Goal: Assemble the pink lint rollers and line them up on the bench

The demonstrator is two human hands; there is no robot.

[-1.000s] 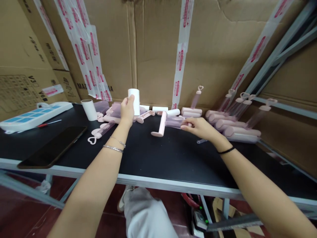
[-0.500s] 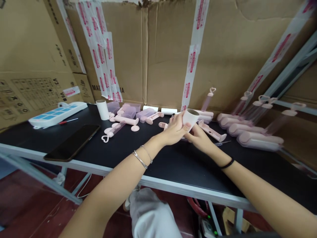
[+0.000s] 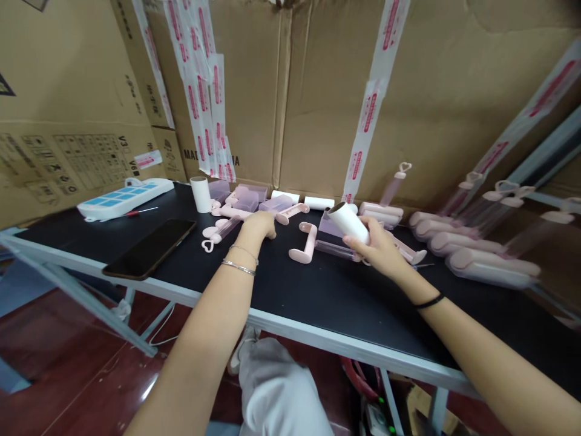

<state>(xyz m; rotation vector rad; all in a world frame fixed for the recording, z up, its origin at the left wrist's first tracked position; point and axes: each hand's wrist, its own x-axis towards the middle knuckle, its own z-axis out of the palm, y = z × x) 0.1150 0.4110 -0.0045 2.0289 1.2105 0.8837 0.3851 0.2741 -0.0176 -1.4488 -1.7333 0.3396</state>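
My right hand (image 3: 380, 247) grips a white paper roll (image 3: 348, 221), held tilted just above the black table (image 3: 281, 284). A pink roller handle (image 3: 303, 243) lies on the table to its left, with a clear tube (image 3: 333, 249) beside it. My left hand (image 3: 259, 224) hovers low over the table with its fingers curled, close to a pink handle part (image 3: 231, 212) and pale lilac covers (image 3: 247, 200); whether it holds anything is hidden. A second white roll (image 3: 200, 194) stands upright at the back left.
A black phone (image 3: 149, 248) lies near the table's front left edge. Behind it sit a white and blue power strip (image 3: 124, 197) and a red-handled tool (image 3: 140, 212). Finished pink rollers (image 3: 472, 257) line the back right. Taped cardboard boxes (image 3: 318, 91) wall the rear.
The white roll passed from my left hand to my right. My left hand then moved back left toward the pink parts. The camera view has shifted leftward.
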